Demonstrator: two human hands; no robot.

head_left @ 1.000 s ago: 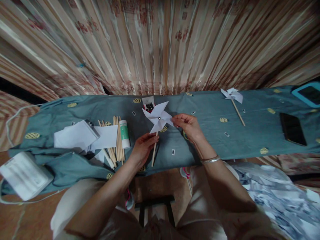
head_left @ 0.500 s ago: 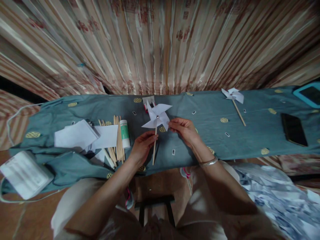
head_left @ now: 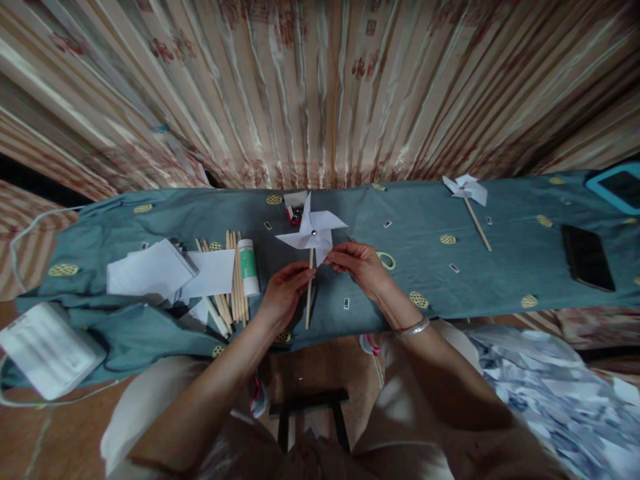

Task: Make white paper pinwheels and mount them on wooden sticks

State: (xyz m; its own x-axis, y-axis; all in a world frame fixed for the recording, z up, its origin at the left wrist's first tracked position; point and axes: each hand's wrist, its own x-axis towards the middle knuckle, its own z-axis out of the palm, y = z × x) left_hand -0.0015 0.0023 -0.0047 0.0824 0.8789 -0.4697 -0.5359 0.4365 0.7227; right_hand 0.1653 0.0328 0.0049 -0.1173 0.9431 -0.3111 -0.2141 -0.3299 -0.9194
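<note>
A white paper pinwheel [head_left: 314, 233] with a round metal pin at its centre stands out from a thin wooden stick [head_left: 309, 300]. My left hand [head_left: 286, 293] pinches this stick just below the blades. On the right, my right hand [head_left: 356, 263] has thumb and forefinger closed at the tip of the lower blade. Behind the pinwheel lies a small open red and white box [head_left: 295, 212] with shiny bits inside. Green-handled scissors [head_left: 386, 261] lie partly hidden behind my right hand.
White paper sheets [head_left: 150, 270], several wooden sticks [head_left: 241, 293] and a glue stick [head_left: 249, 268] lie left. A second pinwheel [head_left: 467, 188], a black phone [head_left: 587, 259] and a blue-framed device [head_left: 617, 189] lie right. A white box-like device [head_left: 53, 350] sits front left.
The pinwheel's blades have turned on the stick. My right hand has moved slightly left and down with the blade tip, and the scissors' handle now shows beside it.
</note>
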